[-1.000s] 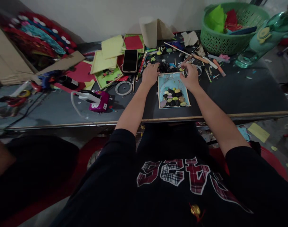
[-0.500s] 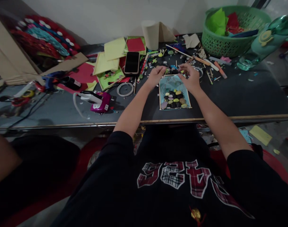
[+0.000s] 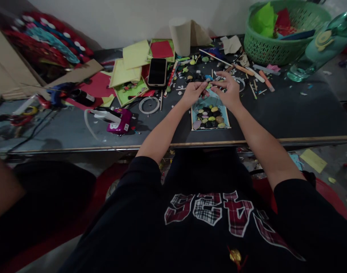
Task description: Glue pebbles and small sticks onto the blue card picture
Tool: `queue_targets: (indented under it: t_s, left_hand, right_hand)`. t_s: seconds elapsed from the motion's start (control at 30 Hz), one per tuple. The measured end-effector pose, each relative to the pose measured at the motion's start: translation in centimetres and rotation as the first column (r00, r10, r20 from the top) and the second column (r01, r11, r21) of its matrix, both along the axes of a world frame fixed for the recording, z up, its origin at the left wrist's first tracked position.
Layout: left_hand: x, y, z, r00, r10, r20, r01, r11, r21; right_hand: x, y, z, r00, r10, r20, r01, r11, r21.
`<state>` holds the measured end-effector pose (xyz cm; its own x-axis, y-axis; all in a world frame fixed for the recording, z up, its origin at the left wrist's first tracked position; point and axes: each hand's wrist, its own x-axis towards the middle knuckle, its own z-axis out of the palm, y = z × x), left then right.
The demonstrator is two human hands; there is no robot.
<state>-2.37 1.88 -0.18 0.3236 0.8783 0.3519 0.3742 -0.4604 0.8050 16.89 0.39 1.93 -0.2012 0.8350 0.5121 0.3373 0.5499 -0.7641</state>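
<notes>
My left hand (image 3: 193, 94) is closed in a pinch above the top edge of a small blue picture panel (image 3: 226, 113). Close by on the right, my right hand (image 3: 228, 90) has its thumb and index finger drawn toward the left fingertips, the other fingers loosely bent. A tiny green bit (image 3: 209, 86) shows at the fingertips; what exactly each hand pinches is too small to make out. Painted pebbles (image 3: 210, 116) in black, yellow, green and mauve cover the lower half of the panel, which has thin stick edging and lies flat on the table.
Scraps, pebbles and sticks litter the table behind my hands. To the left are a phone (image 3: 157, 72), a tape ring (image 3: 149, 105), a purple device (image 3: 120, 121) and a glue gun (image 3: 59, 94). A green basket (image 3: 271, 49) and a bottle (image 3: 312, 57) stand right.
My hands have come together, the left moving right and slightly down, so their fingertips now nearly meet over the panel's top edge. The green bit now shows between them.
</notes>
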Motion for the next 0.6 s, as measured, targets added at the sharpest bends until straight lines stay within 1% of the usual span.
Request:
queue_targets:
  t_s: [0.07, 0.13, 0.17, 0.27, 0.37, 0.5, 0.6]
  left_hand:
    - [-0.3, 0.2, 0.3, 0.998, 0.069, 0.013, -0.069, 0.997, 0.015]
    - [-0.7, 0.1, 0.9, 0.99, 0.139, -0.009, -0.138, 0.988, 0.071]
    - [-0.9, -0.1, 1.2, 0.987, 0.156, -0.04, -0.151, 0.982, 0.112]
    - [-0.9, -1.2, 2.3, 0.977, 0.126, -0.172, -0.086, 0.971, 0.225]
    - [-0.6, -2.1, 2.7, 0.959, 0.104, -0.263, -0.028, 0.96, 0.277]
    - [-0.5, -2.3, 2.6, 0.944, 0.166, -0.286, -0.069, 0.944, 0.322]
    - [-0.6, -2.1, 2.3, 0.944, 0.177, -0.277, -0.08, 0.941, 0.328]
  right_hand:
    - [0.1, 0.1, 0.1, 1.0, -0.024, -0.012, 0.025, 1.0, 0.005]
    - [0.1, 0.2, 0.1, 0.999, -0.041, -0.023, 0.04, 0.999, -0.007]
    - [0.1, 0.3, 0.0, 0.999, -0.046, -0.022, 0.045, 0.999, -0.021]
    - [0.1, 0.6, -0.2, 0.999, -0.042, -0.003, 0.041, 0.998, -0.045]
    - [0.1, 0.8, -0.5, 1.0, -0.022, -0.009, 0.022, 0.999, -0.023]
    - [0.0, 1.0, -0.9, 1.0, -0.004, -0.022, 0.004, 1.0, -0.02]
    - [0.0, 0.9, -0.9, 1.0, 0.0, -0.002, -0.001, 1.0, -0.029]
